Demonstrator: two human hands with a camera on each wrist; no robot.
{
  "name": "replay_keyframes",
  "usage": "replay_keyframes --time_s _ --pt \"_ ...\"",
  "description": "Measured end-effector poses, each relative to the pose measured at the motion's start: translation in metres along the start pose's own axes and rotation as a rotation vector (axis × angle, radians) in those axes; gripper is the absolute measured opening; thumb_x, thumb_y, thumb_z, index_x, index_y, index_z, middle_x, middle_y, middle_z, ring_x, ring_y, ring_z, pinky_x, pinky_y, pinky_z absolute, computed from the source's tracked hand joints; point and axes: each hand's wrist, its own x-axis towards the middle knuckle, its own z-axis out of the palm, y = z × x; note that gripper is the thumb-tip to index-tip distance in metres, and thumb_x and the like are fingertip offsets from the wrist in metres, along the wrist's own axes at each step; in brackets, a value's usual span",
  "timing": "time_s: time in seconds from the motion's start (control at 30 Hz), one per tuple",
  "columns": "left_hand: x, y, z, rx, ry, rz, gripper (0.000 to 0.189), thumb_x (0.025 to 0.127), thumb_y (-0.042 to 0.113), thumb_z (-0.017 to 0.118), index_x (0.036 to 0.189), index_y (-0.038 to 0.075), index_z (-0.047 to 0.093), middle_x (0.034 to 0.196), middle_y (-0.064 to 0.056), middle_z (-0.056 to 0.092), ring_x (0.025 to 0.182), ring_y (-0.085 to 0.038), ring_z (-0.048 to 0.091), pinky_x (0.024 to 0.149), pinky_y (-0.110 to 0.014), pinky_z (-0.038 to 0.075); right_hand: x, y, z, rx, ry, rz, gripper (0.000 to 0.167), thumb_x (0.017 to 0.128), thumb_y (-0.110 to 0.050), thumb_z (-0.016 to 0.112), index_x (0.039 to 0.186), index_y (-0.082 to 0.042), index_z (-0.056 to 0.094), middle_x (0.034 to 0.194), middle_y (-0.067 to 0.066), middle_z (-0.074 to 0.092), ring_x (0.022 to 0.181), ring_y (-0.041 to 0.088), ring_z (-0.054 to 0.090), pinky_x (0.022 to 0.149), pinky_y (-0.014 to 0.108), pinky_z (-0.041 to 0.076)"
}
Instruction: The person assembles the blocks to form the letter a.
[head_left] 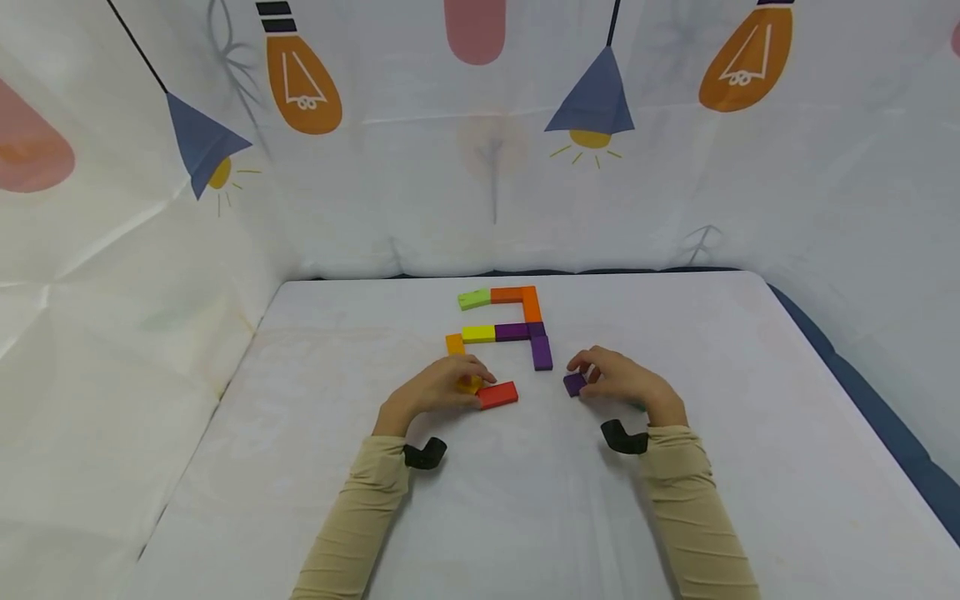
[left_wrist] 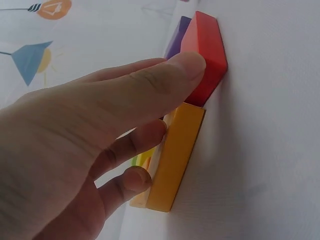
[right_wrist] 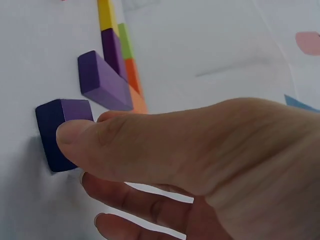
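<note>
With thumb and fingers at its left end, my left hand [head_left: 438, 387] pinches a red block [head_left: 497, 395]. In the left wrist view the thumb presses the near face of the red block [left_wrist: 210, 55], whose end meets a yellow-orange block [left_wrist: 177, 157]. My right hand [head_left: 622, 383] pinches a small dark purple block [head_left: 573, 384] between thumb and forefinger; its other fingers are loosely bent in the right wrist view. This block [right_wrist: 50, 135] is apart from the standing purple block [right_wrist: 107, 82] at the end of the row.
Behind the hands, a light green block [head_left: 474, 299], orange blocks [head_left: 532, 305], a yellow block [head_left: 478, 334] and purple blocks [head_left: 512, 332] form an angular line on the white table [head_left: 337, 333]. A green piece [head_left: 638, 407] shows partly under the right wrist. A printed cloth [head_left: 420, 192] hangs behind.
</note>
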Motion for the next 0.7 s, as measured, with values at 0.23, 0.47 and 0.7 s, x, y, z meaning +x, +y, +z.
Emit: replay_keyframes --time_s 0.23,0.47,0.7 --pt "-0.001 0.0 -0.003 -0.017 0.013 0.0 0.034 0.083 0.021 0.073 0.116 0.015 0.067 0.113 0.003 0.064 0.097 -0.014 0.057 0.089 -0.03 0.05 0.008 -0.003 0.008 0.003 -0.009 0.002 0.029 0.084 -0.013 0.068 0.111 -0.008 0.06 0.105 0.009 0.062 0.094 0.023 0.059 0.084 0.041 0.049" --pt "-0.007 -0.003 -0.011 -0.007 0.106 -0.052 0.058 0.079 0.025 0.077 0.131 0.011 0.055 0.116 -0.007 0.061 0.095 -0.018 0.053 0.086 -0.034 0.048 0.014 -0.009 0.014 0.007 0.028 0.027 0.027 0.083 -0.017 0.071 0.105 -0.009 0.059 0.101 0.008 0.063 0.092 0.021 0.058 0.083 0.039 0.051" --pt "-0.005 -0.004 -0.005 -0.057 0.055 -0.006 0.051 0.078 0.025 0.077 0.125 0.014 0.061 0.125 -0.001 0.056 0.103 -0.017 0.052 0.094 -0.035 0.046 0.021 -0.011 0.019 0.0 0.071 0.04 0.028 0.082 -0.021 0.072 0.104 -0.01 0.059 0.098 0.007 0.063 0.09 0.02 0.057 0.081 0.037 0.051"
